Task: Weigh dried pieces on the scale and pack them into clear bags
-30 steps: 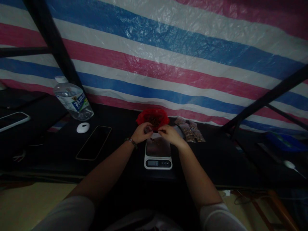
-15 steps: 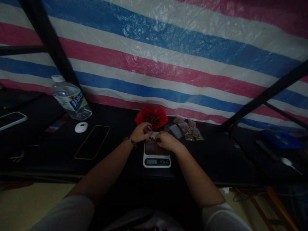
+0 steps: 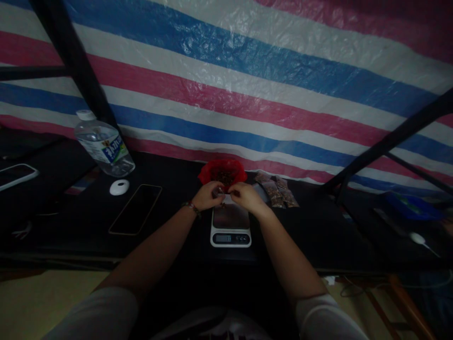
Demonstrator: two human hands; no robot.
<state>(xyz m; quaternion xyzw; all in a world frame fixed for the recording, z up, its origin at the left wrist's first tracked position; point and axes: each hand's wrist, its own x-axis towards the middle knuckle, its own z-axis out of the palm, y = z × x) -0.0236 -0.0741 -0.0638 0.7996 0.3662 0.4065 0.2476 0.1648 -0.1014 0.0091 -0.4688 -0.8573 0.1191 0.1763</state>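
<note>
Here both hands, left (image 3: 207, 197) and right (image 3: 247, 197), pinch small pouch (image 3: 224, 192) above scale (image 3: 230, 225); orientation unclear.

In front of me a black table (image 3: 170, 245) carries a white kitchen scale (image 3: 230, 227) at the centre, a red bag of dark bits (image 3: 222, 173) just behind it and several small filled packets (image 3: 279, 192) to its right. To my left lie a phone (image 3: 135, 208), a white round puck (image 3: 119, 187), a water bottle (image 3: 103, 145) and a second phone (image 3: 16, 175) at the edge.

Dim picture; the striped tarp (image 3: 247, 94) is brightest, the tabletop (image 3: 170, 222) lies in deep shadow, and the edges bend.
</note>
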